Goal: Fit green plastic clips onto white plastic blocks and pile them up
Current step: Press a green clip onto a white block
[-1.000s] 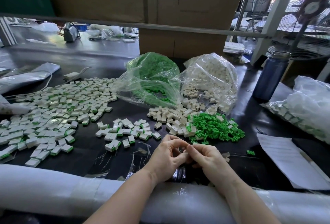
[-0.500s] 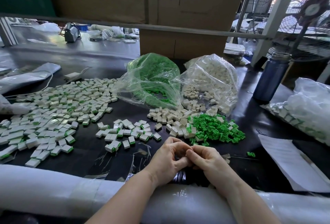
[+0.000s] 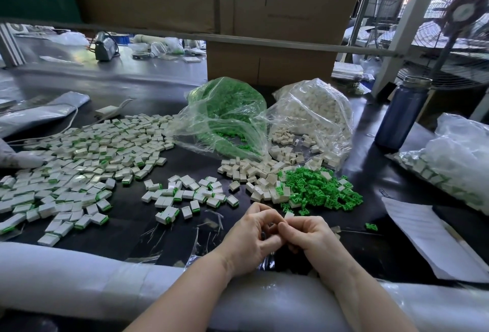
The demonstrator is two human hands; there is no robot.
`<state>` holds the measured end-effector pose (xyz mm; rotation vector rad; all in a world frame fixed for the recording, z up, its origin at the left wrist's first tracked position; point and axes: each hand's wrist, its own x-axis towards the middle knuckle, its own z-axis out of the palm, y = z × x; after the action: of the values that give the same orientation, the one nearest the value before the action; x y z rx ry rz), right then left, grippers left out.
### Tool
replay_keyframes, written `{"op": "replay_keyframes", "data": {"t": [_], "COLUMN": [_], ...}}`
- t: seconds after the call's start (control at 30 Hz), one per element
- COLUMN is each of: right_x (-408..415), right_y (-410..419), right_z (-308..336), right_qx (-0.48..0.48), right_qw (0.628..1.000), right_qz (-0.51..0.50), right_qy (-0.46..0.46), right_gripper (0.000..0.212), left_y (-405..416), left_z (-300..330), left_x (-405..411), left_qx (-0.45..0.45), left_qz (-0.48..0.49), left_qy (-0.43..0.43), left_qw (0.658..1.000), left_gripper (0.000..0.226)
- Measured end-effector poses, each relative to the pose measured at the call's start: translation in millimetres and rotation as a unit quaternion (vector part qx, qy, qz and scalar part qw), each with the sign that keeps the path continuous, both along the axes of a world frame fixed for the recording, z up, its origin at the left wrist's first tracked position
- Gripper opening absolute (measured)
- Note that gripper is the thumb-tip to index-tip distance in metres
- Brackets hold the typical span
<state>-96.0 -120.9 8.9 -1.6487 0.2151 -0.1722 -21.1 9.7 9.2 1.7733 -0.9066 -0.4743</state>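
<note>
My fingers [image 3: 267, 219] are curling together near the middle of the tabletop's near edge, the left hand [image 3: 251, 236] and the right hand [image 3: 309, 239] touching at the fingertips. A small white plastic block [image 3: 289, 214] is peeking out just above the right hand's knuckles, so I am judging that the two hands are pinching one block between them; whether a green clip is already in it I cannot tell, since the fingers are hiding it.

I am reading this as the fitting step, mid-press. The next move is calling for a firm squeeze until the clip seats, then a release onto the small pile of finished white blocks with green edges [image 3: 185, 194] just beyond the left hand.

Beyond the right hand, the loose heap of green plastic clips [image 3: 320, 188] is lying against the scatter of bare white plastic blocks [image 3: 254, 170]. Farther back, the clear bag of green clips [image 3: 227, 109] and the clear bag of white blocks [image 3: 315, 112] are sitting side by side. The large spread of finished pieces [image 3: 79, 157] is covering the left side of the black tabletop [image 3: 132, 228].
</note>
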Motion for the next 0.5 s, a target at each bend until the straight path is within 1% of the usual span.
{"op": "replay_keyframes", "data": {"t": [0.1, 0.3, 0.5], "right_x": [-0.3, -0.3, 1.0], "right_y": [0.1, 1.2, 2.2], "right_z": [1.1, 1.4, 2.3], "right_qx": [0.003, 0.019, 0.007], "right_qw": [1.0, 1.0, 1.0], "right_qz": [-0.002, -0.006, -0.009], "right_qy": [0.003, 0.011, 0.01], "right_gripper": [0.017, 0.017, 0.021], "left_y": [-0.2, -1.0, -0.8], "left_z": [-0.5, -2.0, -3.1], "left_x": [1.0, 0.6, 1.5], "left_qx": [0.006, 0.007, 0.012], "left_qz": [-0.004, -0.007, -0.006], "left_qy": [-0.011, -0.017, -0.024], "left_qw": [1.0, 1.0, 1.0], "left_gripper": [0.023, 0.028, 0.027]}}
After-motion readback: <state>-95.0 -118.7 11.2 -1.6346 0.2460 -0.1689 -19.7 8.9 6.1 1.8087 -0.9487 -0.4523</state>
